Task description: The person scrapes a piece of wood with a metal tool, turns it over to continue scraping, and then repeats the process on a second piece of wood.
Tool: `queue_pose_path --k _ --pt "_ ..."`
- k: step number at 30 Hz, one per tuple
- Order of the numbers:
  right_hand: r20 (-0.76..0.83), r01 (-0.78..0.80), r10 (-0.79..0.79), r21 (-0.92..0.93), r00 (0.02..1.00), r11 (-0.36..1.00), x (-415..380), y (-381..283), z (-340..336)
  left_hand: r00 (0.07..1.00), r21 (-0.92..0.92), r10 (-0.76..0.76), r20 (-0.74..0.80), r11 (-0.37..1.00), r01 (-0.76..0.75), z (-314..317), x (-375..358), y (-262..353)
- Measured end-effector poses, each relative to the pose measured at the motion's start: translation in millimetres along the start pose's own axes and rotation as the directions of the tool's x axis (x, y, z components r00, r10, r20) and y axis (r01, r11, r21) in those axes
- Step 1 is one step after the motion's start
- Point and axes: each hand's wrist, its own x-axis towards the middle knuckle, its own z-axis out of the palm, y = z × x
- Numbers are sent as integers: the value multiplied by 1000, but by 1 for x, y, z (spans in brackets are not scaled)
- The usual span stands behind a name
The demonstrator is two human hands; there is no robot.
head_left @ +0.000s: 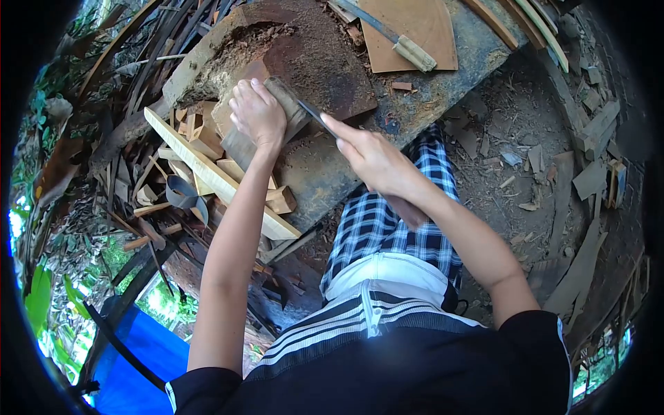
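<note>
My left hand (257, 114) is closed round a small wooden block (287, 100), pressing it against the large worn chopping block (321, 52). In my right hand (373, 158) is a knife (316, 113), gripped from above. Its dark, narrow blade points up and left, with the tip at or very near the right side of the wooden block; whether they touch is hard to tell. A brown handle end (407, 211) sticks out below my right wrist, slightly blurred. The fingers of my right hand are partly hidden behind its back.
A second long blade with a wooden handle (415, 54) lies across a brown board (439, 34) at the top. A pale wooden strip (221, 180) and several offcuts (280, 199) lie left of the bench. Scraps cover the ground at right. A blue tarp (142, 360) shows lower left.
</note>
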Motion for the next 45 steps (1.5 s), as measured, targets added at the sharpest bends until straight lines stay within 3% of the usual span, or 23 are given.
queue_pose_path --k 10,12,16,17,20,24,26,27,28,30,33,34,36,40,44,45 --pt "-51 19 -15 77 999 997 -12 11 13 1000 -28 5 12 1000 -5 1 1 -1" --pt "-35 11 -11 10 999 1000 7 10 11 999 -25 -9 33 1000 10 -1 2 -1" --pt "20 -38 37 42 999 998 -15 0 2 999 -15 17 27 1000 -17 1 2 -2" --pt "-58 94 -93 26 994 995 -12 20 13 999 -20 37 12 999 -37 1 2 -2" --pt "2 -26 26 65 1000 998 1 -1 1 998 -19 60 -1 998 -60 0 -1 -1" --pt "-29 -48 49 31 998 998 6 3 8 998 5 54 37 999 -54 -1 1 -3" --pt "-25 57 -56 30 998 998 -14 7 6 998 -13 67 13 998 -67 0 -1 -2" --pt "-132 184 -187 -39 973 982 -9 4 11 996 -36 81 -26 996 -82 1 0 -2" --pt "-131 180 -183 -37 974 983 -6 4 9 997 -36 80 -22 996 -81 0 -1 -2" --pt "13 -41 40 49 999 998 4 -9 -3 998 -28 64 5 998 -64 -1 -1 -1" --pt "21 -98 97 51 995 994 18 -9 1 997 -30 54 49 998 -53 -5 0 -1" --pt "26 -106 104 54 994 993 12 -7 2 997 -27 51 58 998 -50 -4 0 -1" --pt "-22 45 -45 5 999 999 -4 -4 3 998 -31 65 20 997 -64 -2 -1 -3" --pt "71 -108 108 0 992 994 17 -22 -11 997 -19 70 -10 997 -70 -1 -3 -2" --pt "54 -95 96 -21 994 995 22 -7 -1 997 -8 69 28 998 -69 -4 -1 1" --pt "16 -15 15 -4 1000 1000 12 -3 2 998 -7 59 36 998 -59 -4 -2 1"
